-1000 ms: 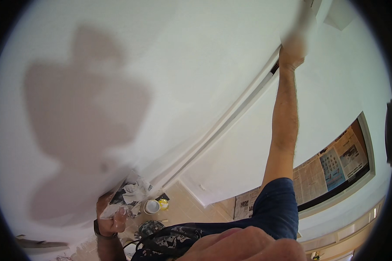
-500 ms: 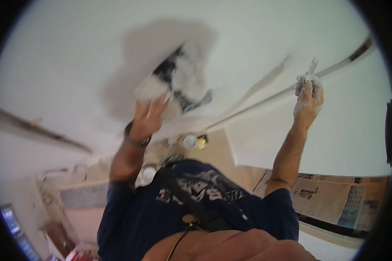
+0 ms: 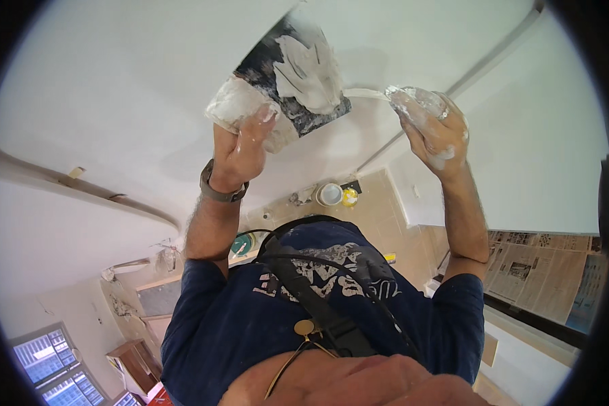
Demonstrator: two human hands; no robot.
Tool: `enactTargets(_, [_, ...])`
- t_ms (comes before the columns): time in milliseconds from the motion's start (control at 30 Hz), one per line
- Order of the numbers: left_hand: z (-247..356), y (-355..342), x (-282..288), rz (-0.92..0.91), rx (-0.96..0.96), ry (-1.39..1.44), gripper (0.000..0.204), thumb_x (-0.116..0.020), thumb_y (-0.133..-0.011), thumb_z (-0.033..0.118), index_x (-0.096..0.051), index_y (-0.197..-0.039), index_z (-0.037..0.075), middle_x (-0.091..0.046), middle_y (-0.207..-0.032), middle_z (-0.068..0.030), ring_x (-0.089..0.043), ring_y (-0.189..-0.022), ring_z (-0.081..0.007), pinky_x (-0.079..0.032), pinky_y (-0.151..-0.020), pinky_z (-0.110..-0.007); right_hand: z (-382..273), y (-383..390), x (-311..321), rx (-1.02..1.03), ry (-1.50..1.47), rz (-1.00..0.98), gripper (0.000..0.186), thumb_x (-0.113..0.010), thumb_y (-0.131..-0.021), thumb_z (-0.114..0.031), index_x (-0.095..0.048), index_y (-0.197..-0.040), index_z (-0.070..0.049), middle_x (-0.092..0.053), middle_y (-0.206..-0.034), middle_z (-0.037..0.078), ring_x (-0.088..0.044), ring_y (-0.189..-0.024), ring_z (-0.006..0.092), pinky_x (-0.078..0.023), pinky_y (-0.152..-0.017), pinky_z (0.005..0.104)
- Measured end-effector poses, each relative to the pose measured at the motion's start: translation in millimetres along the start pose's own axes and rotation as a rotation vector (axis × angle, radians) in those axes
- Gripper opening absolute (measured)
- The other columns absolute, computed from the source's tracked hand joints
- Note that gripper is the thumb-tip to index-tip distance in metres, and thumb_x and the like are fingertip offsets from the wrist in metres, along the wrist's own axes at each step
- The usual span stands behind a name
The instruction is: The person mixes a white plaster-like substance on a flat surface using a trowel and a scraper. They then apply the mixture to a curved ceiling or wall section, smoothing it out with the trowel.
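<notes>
My left hand (image 3: 249,143), with a dark band on its wrist, is closed on the near left side of a dark flat plastering board (image 3: 258,55). A thick heap of whitish plaster (image 3: 308,76) lies on the board, and more plaster coats its corner by my fingers. My right hand (image 3: 438,132), smeared white, is closed around the plaster-covered handle of what looks like a putty knife (image 3: 367,93). Its thin pale blade shows edge-on and points left to the board's right edge; whether the two touch I cannot tell.
A white surface (image 3: 142,88) spreads above and around my hands, with a long groove (image 3: 494,57) at right. Below stand a white bucket (image 3: 329,195), a yellow container (image 3: 349,197) and a green-rimmed tub (image 3: 241,244). Newspaper (image 3: 531,274) covers a ledge at right.
My right hand has come down and left from beside the groove, bringing the putty knife to the board. The board now appears higher and sharper, and the whole view has shifted.
</notes>
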State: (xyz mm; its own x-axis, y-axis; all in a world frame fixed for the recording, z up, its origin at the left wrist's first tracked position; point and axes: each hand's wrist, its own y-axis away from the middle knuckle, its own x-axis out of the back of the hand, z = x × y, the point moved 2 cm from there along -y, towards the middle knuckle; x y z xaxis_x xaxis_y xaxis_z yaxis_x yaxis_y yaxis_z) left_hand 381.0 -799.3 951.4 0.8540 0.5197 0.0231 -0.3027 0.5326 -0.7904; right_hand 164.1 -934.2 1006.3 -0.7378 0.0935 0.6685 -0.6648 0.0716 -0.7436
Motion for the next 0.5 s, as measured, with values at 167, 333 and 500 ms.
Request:
enactTargets(167, [13.6,-17.1,-4.4,-0.119,0.192,0.209,0.013,-0.042,-0.077,0.0,-0.052,-0.084,-0.005,-0.054,-0.069,-0.0074,-0.05,-0.058,-0.0144,-0.042,-0.055,-0.025,11.3,0.5,-1.0,0.083,0.176,0.075,0.043,-0.067,-0.061,-0.001,-0.06,-0.102,-0.011,-0.062,-0.081,0.006,-0.056,-0.063,0.0209,-0.045,-0.052,0.0288])
enactTargets(333, [27.1,-53.0,-4.6,-0.281,-0.035,-0.067,0.011,-0.042,-0.076,0.004,-0.048,-0.068,-0.002,-0.046,-0.054,-0.0032,-0.041,-0.047,-0.011,-0.034,-0.045,-0.024,12.6,-16.5,-5.5,0.128,0.201,0.243,0.04,-0.068,-0.059,0.001,-0.062,-0.097,-0.009,-0.062,-0.079,0.006,-0.054,-0.059,0.0202,-0.042,-0.047,0.027])
enactTargets(500, [33.0,-59.4,0.9,-0.306,0.126,0.002,0.013,-0.042,-0.076,0.004,-0.048,-0.065,-0.001,-0.046,-0.054,-0.0044,-0.04,-0.046,-0.0136,-0.033,-0.044,-0.026,7.9,-22.6,-2.2,0.134,0.172,0.282,0.041,-0.067,-0.057,0.003,-0.063,-0.096,-0.008,-0.062,-0.079,0.007,-0.055,-0.06,0.02,-0.042,-0.047,0.0271])
